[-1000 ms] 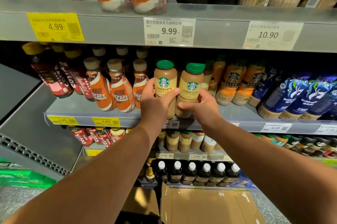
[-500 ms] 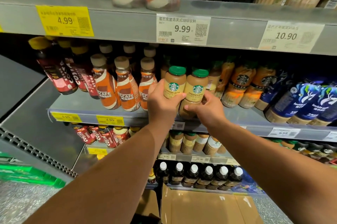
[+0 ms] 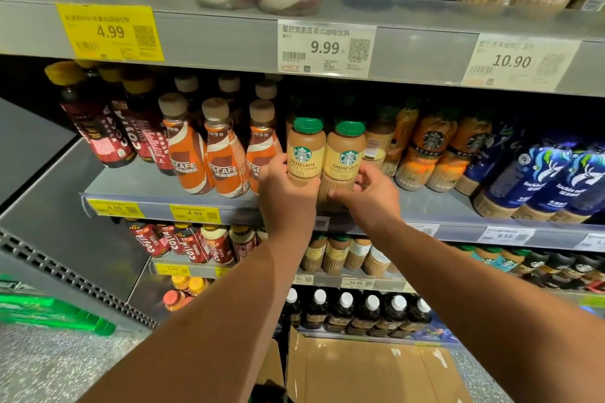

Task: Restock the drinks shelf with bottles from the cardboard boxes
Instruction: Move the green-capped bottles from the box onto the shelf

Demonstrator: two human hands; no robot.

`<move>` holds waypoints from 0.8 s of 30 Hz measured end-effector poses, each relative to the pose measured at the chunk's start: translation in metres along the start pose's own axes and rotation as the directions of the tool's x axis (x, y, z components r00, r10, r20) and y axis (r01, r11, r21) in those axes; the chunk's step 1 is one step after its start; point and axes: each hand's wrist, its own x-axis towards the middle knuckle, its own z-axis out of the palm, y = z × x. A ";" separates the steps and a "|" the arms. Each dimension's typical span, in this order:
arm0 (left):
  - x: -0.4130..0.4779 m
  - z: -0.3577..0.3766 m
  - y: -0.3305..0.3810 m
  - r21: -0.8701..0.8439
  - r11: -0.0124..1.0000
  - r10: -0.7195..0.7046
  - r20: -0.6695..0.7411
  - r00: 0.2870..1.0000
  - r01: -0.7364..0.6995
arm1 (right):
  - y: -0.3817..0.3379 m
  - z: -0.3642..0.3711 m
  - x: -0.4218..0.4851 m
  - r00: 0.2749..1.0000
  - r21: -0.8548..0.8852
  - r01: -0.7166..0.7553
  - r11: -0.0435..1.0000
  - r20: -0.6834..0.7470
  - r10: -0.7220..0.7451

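change: both latte bottles (image 3: 325, 160) moved deeper beside orange bottles (image 3: 226, 153) | left hand (image 3: 288, 193), right hand (image 3: 373, 199) each clasped one | placement nearly finished

Bottles (image 3: 306, 153) read "CHEESE LATTE"; shelf tag (image 3: 325, 48) reads 9.99.

Grey metal shelving (image 3: 229, 39) across the frame, tier upon tier, price tags along the edges. Perforated grey side panel (image 3: 65, 275) at lower left. Speckled grey floor (image 3: 49, 366) in the bottom left corner. Dim, shadowed recesses beneath each tier; warm light overall.
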 end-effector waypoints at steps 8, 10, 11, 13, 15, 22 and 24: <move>-0.008 -0.013 -0.001 0.093 0.995 -0.057 0.111 0.992 0.046 | -0.005 0.000 -0.006 0.995 -0.140 -0.094 0.986 0.005 0.096; -0.011 -0.020 -0.004 0.164 0.985 -0.074 0.153 0.985 0.049 | -0.011 -0.002 -0.015 0.994 -0.231 -0.109 0.967 -0.014 0.109; -0.013 -0.024 -0.004 0.200 0.979 -0.077 0.175 0.982 0.042 | -0.015 -0.004 -0.021 0.994 -0.288 -0.106 0.952 -0.016 0.106; -0.016 -0.031 0.001 0.272 0.962 -0.069 0.235 0.970 0.003 | -0.023 -0.009 -0.033 0.997 -0.407 -0.078 0.910 -0.006 0.083; -0.019 -0.040 0.011 0.349 0.936 -0.064 0.306 0.950 -0.050 | -0.032 -0.014 -0.046 0.998 -0.515 -0.050 0.856 0.016 0.068; -0.040 -0.077 0.041 0.500 0.784 -0.005 0.596 0.803 -0.366 | -0.062 -0.024 -0.097 0.994 -0.807 -0.003 0.591 0.064 0.094; -0.048 -0.087 0.044 0.517 0.754 0.007 0.611 0.792 -0.405 | -0.066 -0.023 -0.111 0.992 -0.845 0.019 0.534 0.083 0.095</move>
